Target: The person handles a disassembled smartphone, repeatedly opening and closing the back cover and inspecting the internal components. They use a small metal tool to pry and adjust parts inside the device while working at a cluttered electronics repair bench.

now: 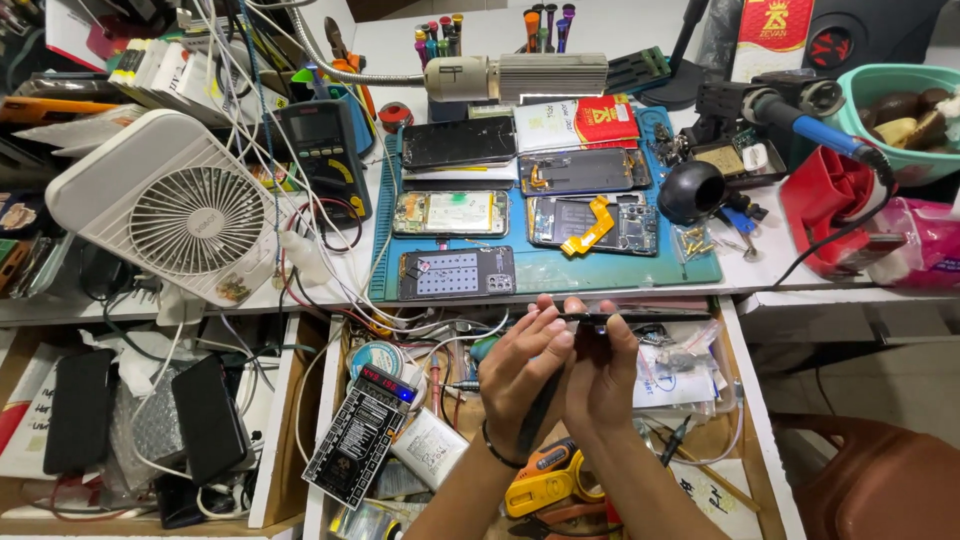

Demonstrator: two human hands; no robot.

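At centre frame you have five opened phones lying flat on the blue rectangular work mat (545,270). One white square desk fan (175,205) sits at left. Two black slab phones (208,418) rest at lower left. Your two hands, left hand (520,365) and right hand (603,370), share one thin dark phone frame (640,316).

My hands meet over the open drawer (745,420), left hand (515,365) just left of right hand (600,375), a phone (640,316) held edge-on between them. Far of them, on the desk, the mat (545,272) carries opened phones (452,213) in rows. The fan (170,205) lies left of the mat, the meter (325,150) between them. A bowl (880,90) sits far right. In the drawer, a tester board (362,432) lies left of my hands.
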